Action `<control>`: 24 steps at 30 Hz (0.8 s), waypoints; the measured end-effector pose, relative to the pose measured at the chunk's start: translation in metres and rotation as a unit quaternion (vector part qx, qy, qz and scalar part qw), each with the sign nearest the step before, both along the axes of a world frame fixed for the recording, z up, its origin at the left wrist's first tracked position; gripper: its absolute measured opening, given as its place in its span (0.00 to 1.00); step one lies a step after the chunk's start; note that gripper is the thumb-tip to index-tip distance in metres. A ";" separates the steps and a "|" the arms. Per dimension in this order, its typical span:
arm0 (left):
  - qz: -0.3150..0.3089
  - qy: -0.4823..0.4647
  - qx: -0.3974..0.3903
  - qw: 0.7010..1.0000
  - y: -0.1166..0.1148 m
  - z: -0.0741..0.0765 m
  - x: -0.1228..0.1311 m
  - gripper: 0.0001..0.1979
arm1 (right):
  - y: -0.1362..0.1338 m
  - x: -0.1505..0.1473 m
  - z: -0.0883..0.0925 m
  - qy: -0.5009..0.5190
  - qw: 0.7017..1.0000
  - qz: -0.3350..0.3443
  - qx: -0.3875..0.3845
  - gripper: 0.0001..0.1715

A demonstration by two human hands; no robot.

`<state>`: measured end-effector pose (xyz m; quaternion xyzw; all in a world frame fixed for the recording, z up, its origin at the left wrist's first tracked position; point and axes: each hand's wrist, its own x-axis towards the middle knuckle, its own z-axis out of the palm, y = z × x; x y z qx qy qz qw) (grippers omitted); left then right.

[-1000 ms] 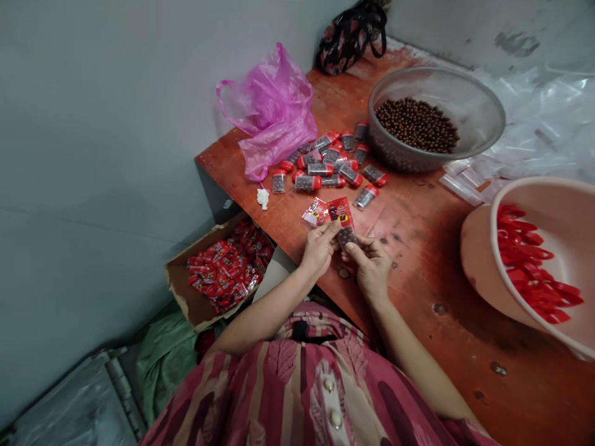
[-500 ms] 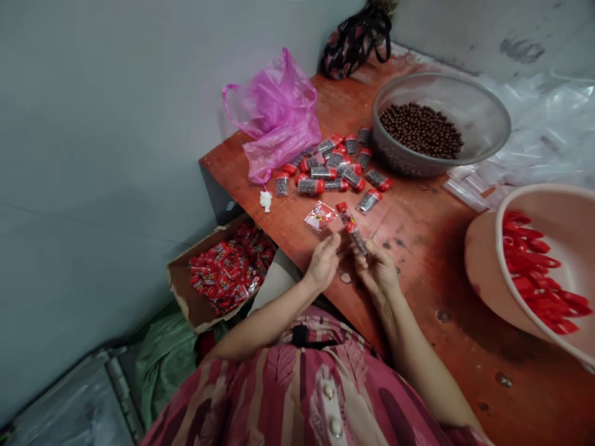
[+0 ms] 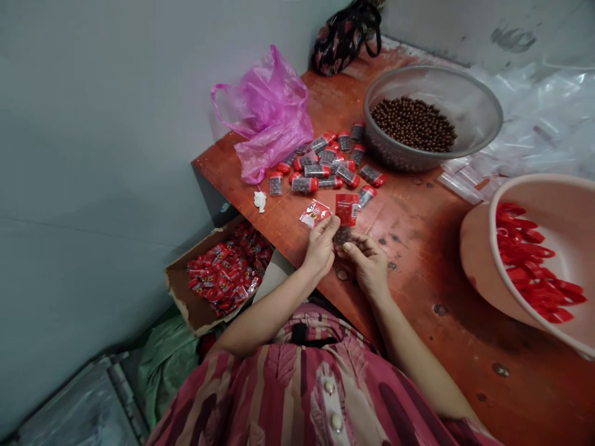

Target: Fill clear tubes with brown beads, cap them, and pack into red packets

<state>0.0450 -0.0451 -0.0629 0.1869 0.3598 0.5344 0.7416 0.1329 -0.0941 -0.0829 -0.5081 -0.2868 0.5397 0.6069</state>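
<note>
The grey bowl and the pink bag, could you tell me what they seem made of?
Grey bowl: probably plastic, smoky and translucent; the brown balls show through its wall. Pink bag: thin glossy plastic film, crumpled and see-through.

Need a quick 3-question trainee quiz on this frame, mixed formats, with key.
1. Multiple choice: what fills the metal bowl? A white rice, B brown balls, C green beans.
2. True or false: the cardboard box of red packets sits on top of the table.
3. Short answer: which of the person's hands, left hand or right hand, holds the red-labelled packet?

Key: 1 B. 2 False, it sits lower down, beside the table edge. 3 Both.
</note>
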 end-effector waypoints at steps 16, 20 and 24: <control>-0.047 0.053 0.003 0.997 -0.005 -0.004 0.006 0.19 | -0.001 0.001 -0.001 -0.032 0.998 -0.058 -0.020 0.14; -0.050 0.089 0.043 0.994 -0.002 -0.009 0.002 0.17 | 0.003 0.005 -0.002 -0.094 0.993 -0.073 -0.013 0.14; 0.031 0.296 0.212 0.931 0.003 -0.017 -0.010 0.19 | 0.003 0.008 -0.004 -0.221 0.972 -0.073 0.007 0.15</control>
